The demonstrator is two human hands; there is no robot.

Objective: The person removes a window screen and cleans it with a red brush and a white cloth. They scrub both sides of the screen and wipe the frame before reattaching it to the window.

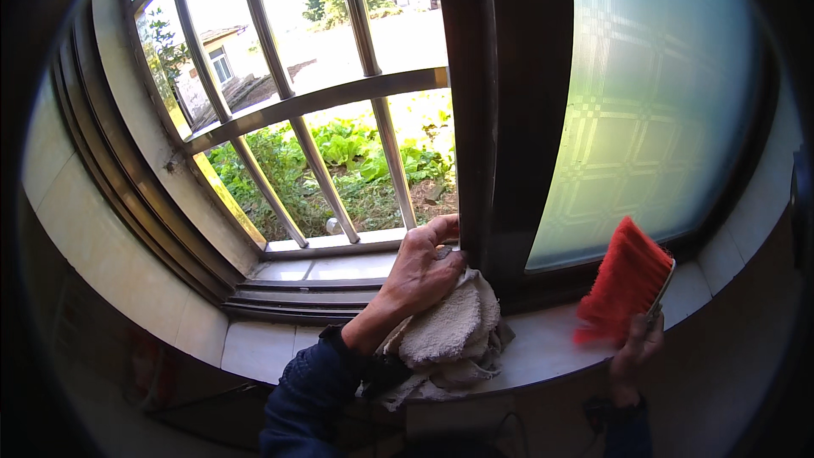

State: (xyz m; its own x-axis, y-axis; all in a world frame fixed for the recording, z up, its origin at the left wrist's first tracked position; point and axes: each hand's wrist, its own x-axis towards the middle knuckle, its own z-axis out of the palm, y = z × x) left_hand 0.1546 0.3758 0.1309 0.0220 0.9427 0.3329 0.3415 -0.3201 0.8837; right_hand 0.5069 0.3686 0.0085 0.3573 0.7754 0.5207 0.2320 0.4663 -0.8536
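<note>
My left hand [423, 267] is at the edge of the dark window sash [477, 140], its fingertips partly hidden behind that edge. A bit of grey material shows between finger and thumb, and a bunched beige terry cloth [445, 331] hangs below the hand onto the tiled sill [547, 337]. Over to the right, my right hand [636, 346] grips the handle end of a brush with red bristles [623, 280]. The bristles point left and down, blurred at their lower tips, in front of the lower part of the frosted glass pane [636, 108].
Metal security bars [318, 178] stand outside the open part of the window, with leafy plants [343, 143] beyond. Sliding tracks [311, 299] run along the sill and up the left jamb. Below the sill's rounded front edge, a red object [152, 366] sits in shadow.
</note>
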